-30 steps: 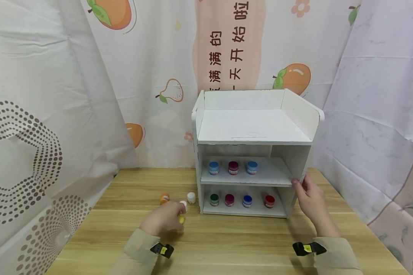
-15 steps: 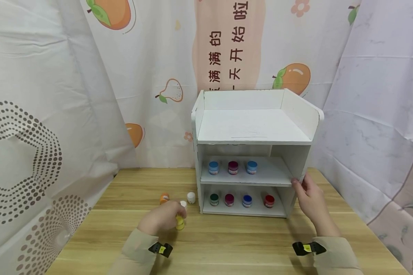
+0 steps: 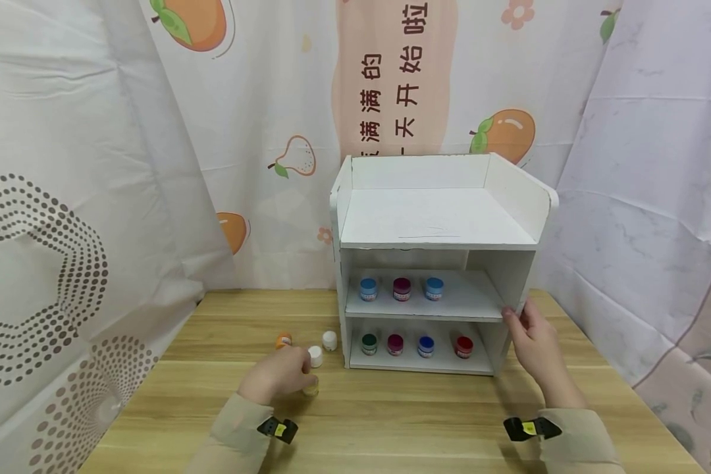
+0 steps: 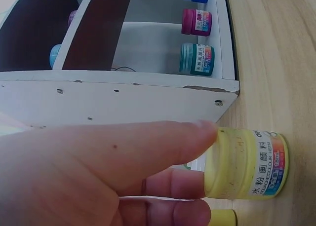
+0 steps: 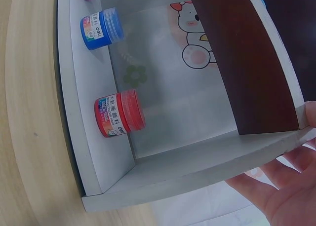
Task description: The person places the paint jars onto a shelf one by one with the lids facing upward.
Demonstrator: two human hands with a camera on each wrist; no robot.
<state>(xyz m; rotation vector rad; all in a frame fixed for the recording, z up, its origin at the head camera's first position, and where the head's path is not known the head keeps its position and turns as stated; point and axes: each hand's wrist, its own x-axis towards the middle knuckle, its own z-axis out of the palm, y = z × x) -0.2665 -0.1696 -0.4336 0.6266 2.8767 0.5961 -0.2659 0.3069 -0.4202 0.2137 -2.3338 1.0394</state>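
A yellow gouache paint jar (image 4: 247,164) stands on the wooden table. My left hand (image 3: 280,373) pinches it at the lid end, thumb on one side and a finger on the other. Beneath the fingers in the left wrist view, part of another yellow item (image 4: 223,217) shows. My right hand (image 3: 532,339) grips the right side panel of a white shelf unit (image 3: 438,217), thumb at the front edge by the middle board. In the right wrist view its fingers (image 5: 252,189) lie along the outside of that panel.
Two white jars (image 3: 315,356) and an orange jar (image 3: 283,340) are beyond my left hand. Light blue and magenta jars (image 3: 401,289) stand on the middle shelf. Below are green, magenta, blue and red jars (image 3: 464,347). A printed curtain (image 3: 272,99) hangs behind.
The yellow jar, mostly covered by my left hand earlier, now shows in front of its fingertips. The hand has shifted slightly left, uncovering more of a white jar. My right hand stays put.
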